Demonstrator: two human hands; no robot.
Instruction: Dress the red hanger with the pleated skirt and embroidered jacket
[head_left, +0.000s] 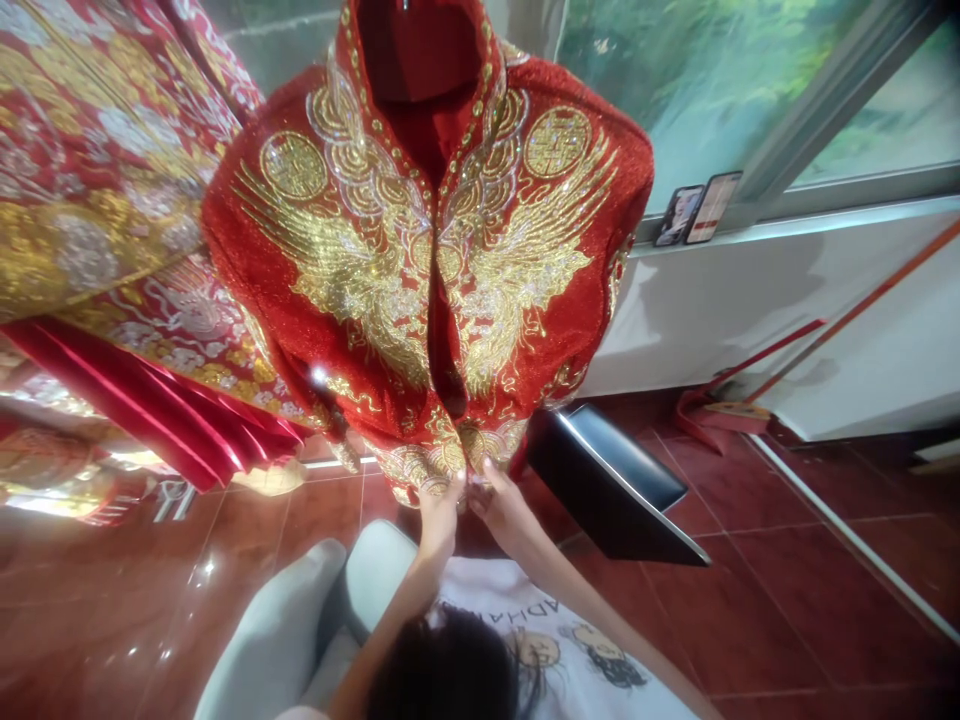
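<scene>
Window [705,90]: bright greenish daylight, beyond the hands to the right; the view through it is blurred.
Red jacket [555,320]: gold embroidery [375,280] glitters ahead of the hands; a white burst of glare sits to their left.
Left hand [441,497] and right hand [492,497]: well lit, slightly soft.
White wall [637,330]: grey shadow, beyond the hands to the right.
Tiled floor [780,600]: dim right of the hands, small white reflections to their left.
Hanging garments [97,180]: smeared and stretched, far left of the hands.
Dark hair [450,665]: near-black below the hands, little detail.
</scene>
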